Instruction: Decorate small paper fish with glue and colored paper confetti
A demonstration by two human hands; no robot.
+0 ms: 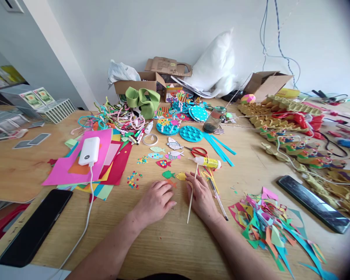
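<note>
My left hand (155,201) rests on the table with its fingers loosely bent and the thumb apart. Its fingertips are at an orange paper fish (172,182), partly covered. In my right hand (200,196) is a thin wooden stick (190,206), slanting across the fingers. The right fingertips lie beside a yellow paper fish (181,176), and a green paper fish (168,174) is just left of it. Beyond the right hand lie a glue bottle (207,162) and red-handled scissors (198,151). A pen (218,199) lies along its right side.
Coloured paper sheets (119,163) and a white power bank (89,151) lie left, its cable running toward me. Paper scraps (268,221) and a phone (313,203) are at right. Blue discs (191,133), a glass jar (215,118) and cardboard boxes (135,86) stand behind.
</note>
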